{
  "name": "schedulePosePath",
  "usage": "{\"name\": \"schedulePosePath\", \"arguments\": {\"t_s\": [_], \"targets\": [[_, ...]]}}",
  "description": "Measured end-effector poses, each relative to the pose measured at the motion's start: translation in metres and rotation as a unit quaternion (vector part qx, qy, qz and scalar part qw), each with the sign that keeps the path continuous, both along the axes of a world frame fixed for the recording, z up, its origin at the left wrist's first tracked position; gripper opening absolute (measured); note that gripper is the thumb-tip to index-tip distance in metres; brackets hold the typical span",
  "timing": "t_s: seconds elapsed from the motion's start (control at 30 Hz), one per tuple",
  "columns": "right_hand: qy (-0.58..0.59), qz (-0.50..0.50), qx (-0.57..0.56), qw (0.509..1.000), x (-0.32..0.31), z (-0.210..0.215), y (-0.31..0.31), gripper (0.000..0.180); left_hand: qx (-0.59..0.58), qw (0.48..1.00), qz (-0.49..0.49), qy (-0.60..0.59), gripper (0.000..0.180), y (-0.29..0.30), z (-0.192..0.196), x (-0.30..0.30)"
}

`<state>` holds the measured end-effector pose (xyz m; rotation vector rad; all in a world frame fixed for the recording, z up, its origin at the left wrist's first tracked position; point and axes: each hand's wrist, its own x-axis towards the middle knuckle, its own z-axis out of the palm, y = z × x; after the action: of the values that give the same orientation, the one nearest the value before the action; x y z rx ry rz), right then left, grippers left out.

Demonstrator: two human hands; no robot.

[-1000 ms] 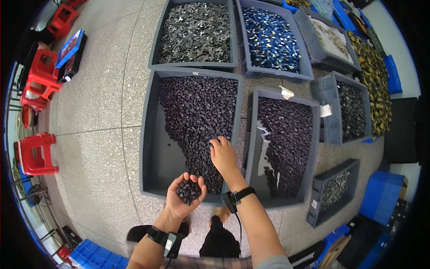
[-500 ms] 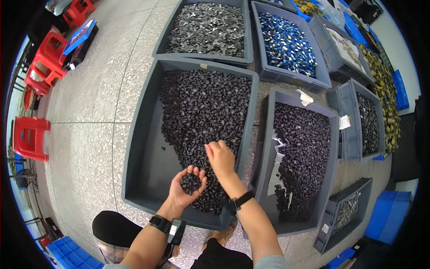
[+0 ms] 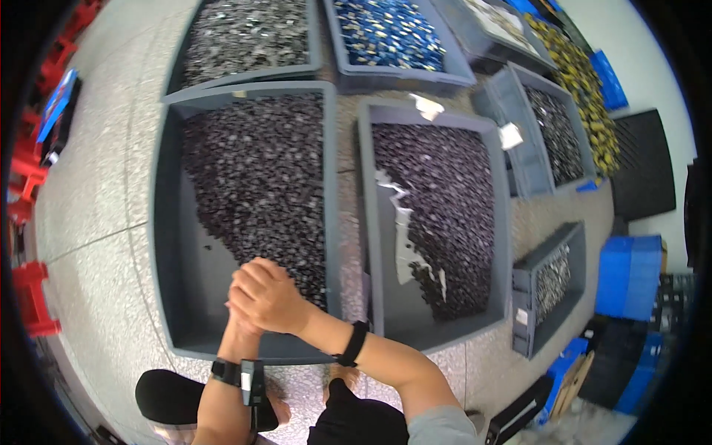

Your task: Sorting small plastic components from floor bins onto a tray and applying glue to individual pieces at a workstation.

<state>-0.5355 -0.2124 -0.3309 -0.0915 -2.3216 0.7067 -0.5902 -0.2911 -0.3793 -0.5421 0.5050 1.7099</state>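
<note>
Over the near part of a large grey bin [image 3: 194, 278], my two hands are clasped together. My right hand [image 3: 273, 298] lies on top, its fingers closed round my left hand [image 3: 239, 320], which is mostly covered. Whatever lies between the palms is hidden now; half a second ago a handful of small black parts sat in the cupped left hand. Many more small black parts [image 3: 267, 178] are heaped in the bin, beyond and to the right of my hands. A strap with a small box [image 3: 251, 382] is on my left wrist, and a black band [image 3: 354, 344] on the right.
To the right stands a second grey bin [image 3: 368, 222] of black parts with torn white film [image 3: 404, 245]. Bins of silvery pieces [image 3: 245, 37] and blue pieces [image 3: 389, 33] stand behind. Smaller crates [image 3: 523, 297] are farther right, red stools [image 3: 33, 300] far left.
My right hand has moved left from above the heap and closed over my left hand, covering the black parts. The view has shifted right, so the bins appear farther left.
</note>
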Motion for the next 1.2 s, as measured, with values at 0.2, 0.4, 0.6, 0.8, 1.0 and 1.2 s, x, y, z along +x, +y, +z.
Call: {"name": "schedulePosePath", "arguments": {"t_s": [0.2, 0.4, 0.6, 0.8, 1.0, 1.2], "targets": [[-0.007, -0.024, -0.053, 0.998, 0.025, 0.021, 0.018, 0.025, -0.076, 0.994, 0.035, 0.074, 0.021, 0.005, 0.013, 0.004], [-0.042, -0.455, -0.090, 0.885, 0.182, -0.011, 0.144, 0.012, 0.015, 0.989, 0.055, -0.138, 0.017, 0.013, 0.018, -0.003], [-0.298, -0.665, 0.000, 0.684, 0.309, -0.125, 0.217, 0.046, 0.005, 0.987, 0.040, -0.157, 0.018, 0.018, 0.016, 0.005], [-0.371, -0.681, 0.032, 0.630, 0.303, -0.160, 0.223, 0.051, -0.016, 0.989, 0.045, -0.137, 0.019, 0.017, 0.014, 0.001], [-0.413, -0.623, 0.039, 0.663, 0.316, -0.153, 0.234, 0.026, -0.033, 0.988, 0.062, -0.134, 0.019, 0.020, 0.016, 0.002], [-0.342, -0.659, -0.028, 0.669, 0.325, -0.154, 0.233, 0.023, -0.025, 0.988, 0.044, -0.148, 0.018, 0.028, 0.018, 0.012]]}}
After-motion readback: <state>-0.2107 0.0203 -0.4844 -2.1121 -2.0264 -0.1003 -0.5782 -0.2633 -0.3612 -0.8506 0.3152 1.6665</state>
